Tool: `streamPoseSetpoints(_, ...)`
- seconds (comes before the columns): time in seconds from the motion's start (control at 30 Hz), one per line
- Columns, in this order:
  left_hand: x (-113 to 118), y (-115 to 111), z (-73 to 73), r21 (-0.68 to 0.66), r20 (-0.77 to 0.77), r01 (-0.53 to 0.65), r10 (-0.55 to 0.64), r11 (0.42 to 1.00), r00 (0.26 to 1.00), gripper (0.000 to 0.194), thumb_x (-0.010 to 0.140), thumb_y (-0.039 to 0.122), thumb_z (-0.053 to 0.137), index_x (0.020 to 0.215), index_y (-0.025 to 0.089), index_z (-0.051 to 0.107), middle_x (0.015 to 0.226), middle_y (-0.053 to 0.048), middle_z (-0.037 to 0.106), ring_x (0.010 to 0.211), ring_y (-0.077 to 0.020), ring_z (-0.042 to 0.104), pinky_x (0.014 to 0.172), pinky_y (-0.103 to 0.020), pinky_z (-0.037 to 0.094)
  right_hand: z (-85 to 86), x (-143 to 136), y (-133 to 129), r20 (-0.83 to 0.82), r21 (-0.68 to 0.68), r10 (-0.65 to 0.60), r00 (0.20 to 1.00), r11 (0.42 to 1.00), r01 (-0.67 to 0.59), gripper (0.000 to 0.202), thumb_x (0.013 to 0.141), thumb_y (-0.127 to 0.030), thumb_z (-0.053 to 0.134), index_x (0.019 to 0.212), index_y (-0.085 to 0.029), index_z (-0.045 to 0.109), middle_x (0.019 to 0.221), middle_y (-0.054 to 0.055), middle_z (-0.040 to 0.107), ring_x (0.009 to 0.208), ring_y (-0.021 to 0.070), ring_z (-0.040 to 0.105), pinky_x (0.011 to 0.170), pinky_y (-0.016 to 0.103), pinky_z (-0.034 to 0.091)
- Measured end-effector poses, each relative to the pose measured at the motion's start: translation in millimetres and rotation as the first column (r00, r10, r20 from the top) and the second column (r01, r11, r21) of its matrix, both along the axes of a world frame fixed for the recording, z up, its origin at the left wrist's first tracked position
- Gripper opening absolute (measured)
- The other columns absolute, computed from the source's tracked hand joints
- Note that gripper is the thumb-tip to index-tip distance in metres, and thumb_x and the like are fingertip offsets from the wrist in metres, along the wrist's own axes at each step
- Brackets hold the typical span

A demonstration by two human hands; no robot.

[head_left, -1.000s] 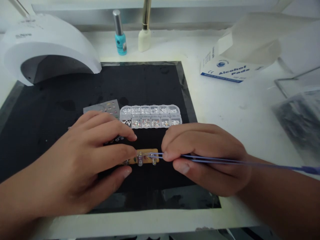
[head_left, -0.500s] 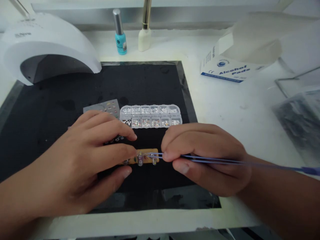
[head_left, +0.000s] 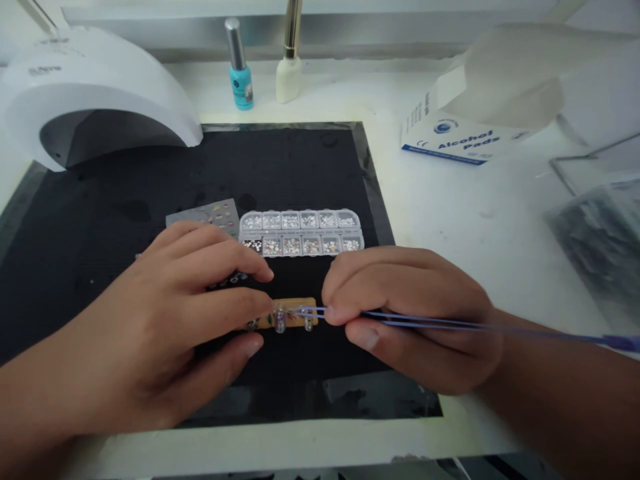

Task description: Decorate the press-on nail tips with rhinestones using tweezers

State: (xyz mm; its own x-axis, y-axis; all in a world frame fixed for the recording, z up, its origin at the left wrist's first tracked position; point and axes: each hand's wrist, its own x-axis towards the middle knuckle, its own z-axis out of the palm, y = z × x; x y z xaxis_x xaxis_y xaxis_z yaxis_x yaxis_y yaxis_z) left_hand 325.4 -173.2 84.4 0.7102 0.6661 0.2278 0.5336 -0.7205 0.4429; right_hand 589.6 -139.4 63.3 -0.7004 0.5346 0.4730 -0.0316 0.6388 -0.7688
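Observation:
My right hand (head_left: 410, 313) pinches slim blue-purple tweezers (head_left: 480, 327), whose handles reach far to the right. Their tips lie over a decorated false nail (head_left: 280, 319) on a small yellow strip (head_left: 295, 303); whether they hold a tiny piece is too small to tell. A second false nail (head_left: 309, 320) sits near the strip's right end. My left hand (head_left: 175, 327) steadies the strip's left end between forefinger and thumb, its other fingers curled above. That hand hides part of the strip. Just behind stands a clear compartment case (head_left: 302, 232) of small rhinestones.
A black mat (head_left: 300, 167) lies under the work. A grey sticker sheet (head_left: 200, 215) is partly behind my left hand. Around it are a white nail lamp (head_left: 110, 80), a turquoise polish bottle (head_left: 243, 87), a cream polish bottle (head_left: 289, 80) and an alcohol pads box (head_left: 450, 133).

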Motion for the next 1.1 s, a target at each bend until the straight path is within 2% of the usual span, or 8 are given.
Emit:
streamPoseSetpoints(0.73,-2,0,1.0,0.014,-0.035,0.003,-0.003,1.0,0.999,0.019,0.099,0.021,0.054,0.114,0.025,0.066,0.118,-0.004,0.059,0.103,-0.022,0.054,0.089,-0.044,0.038,-0.1,-1,4,-0.005,0.014,0.025,1.0,1.0,-0.025,0.012,0.097,-0.007,0.056,0.093,-0.014,0.065,0.084,0.004,0.067,0.078,0.0112,0.065,0.076,0.021,0.058)
streamPoseSetpoints(0.9,-2,-1,1.1,0.026,-0.02,-0.007,0.008,1.0,1.0,0.017,0.099,0.02,0.055,0.112,0.024,0.065,0.118,-0.004,0.061,0.104,-0.0221,0.056,0.09,-0.044,0.039,-0.3,-2,2,-0.038,-0.029,-0.01,0.999,1.0,0.009,0.011,0.097,-0.009,0.056,0.092,-0.015,0.064,0.083,0.004,0.068,0.076,0.0106,0.065,0.072,0.02,0.057)
streamPoseSetpoints(1.1,-19,20,-1.6,0.08,0.045,-0.109,0.106,0.991,0.993,0.012,0.099,0.022,0.057,0.108,0.024,0.064,0.115,-0.004,0.065,0.1,-0.0211,0.063,0.089,-0.04,0.047,-1.6,-2,4,-0.085,-0.028,-0.007,0.996,1.0,0.005,0.01,0.095,-0.009,0.059,0.094,-0.017,0.064,0.081,0.003,0.068,0.074,0.0112,0.065,0.069,0.022,0.057)
